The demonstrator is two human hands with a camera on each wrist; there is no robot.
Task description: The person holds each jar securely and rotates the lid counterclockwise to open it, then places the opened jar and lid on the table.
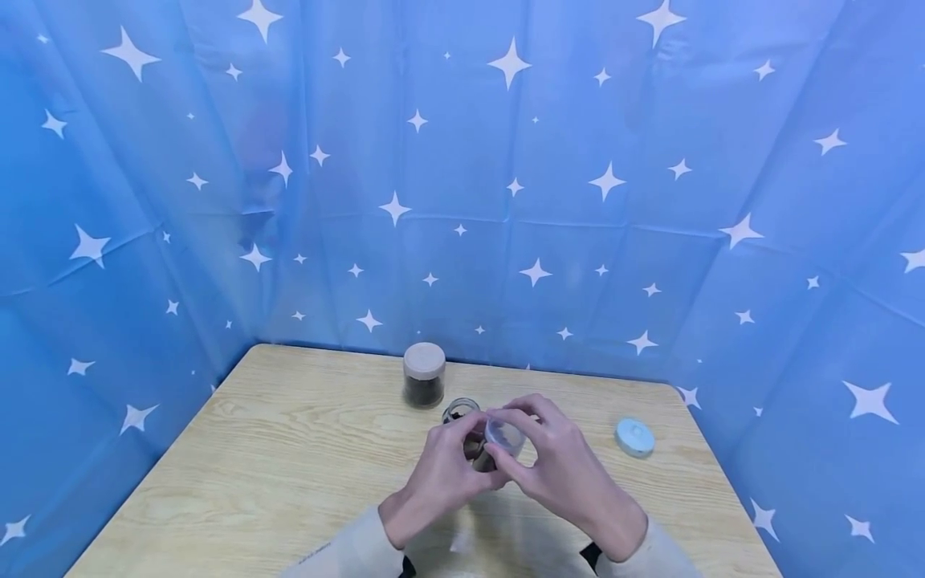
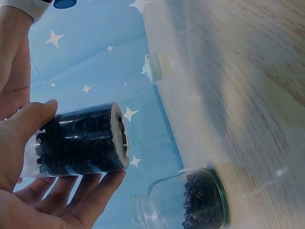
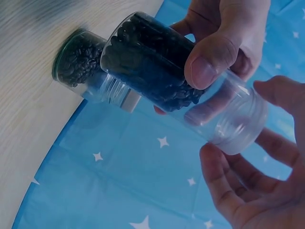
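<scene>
A clear jar, filled most of the way with dark bean-like pieces, is held above the table by my left hand, its fingers and thumb wrapped around the side. The jar's translucent lid faces up toward me in the head view. My right hand grips the rim of this lid between thumb and fingertips. The lid sits on the jar's mouth; how tightly cannot be told. Just behind my left hand stands an uncovered glass jar, partly filled with similar dark pieces and not touched.
A larger jar with a pale pinkish lid and dark contents stands farther back. A round light-blue lid lies on the right of the wooden table. A blue star-patterned curtain hangs behind the table.
</scene>
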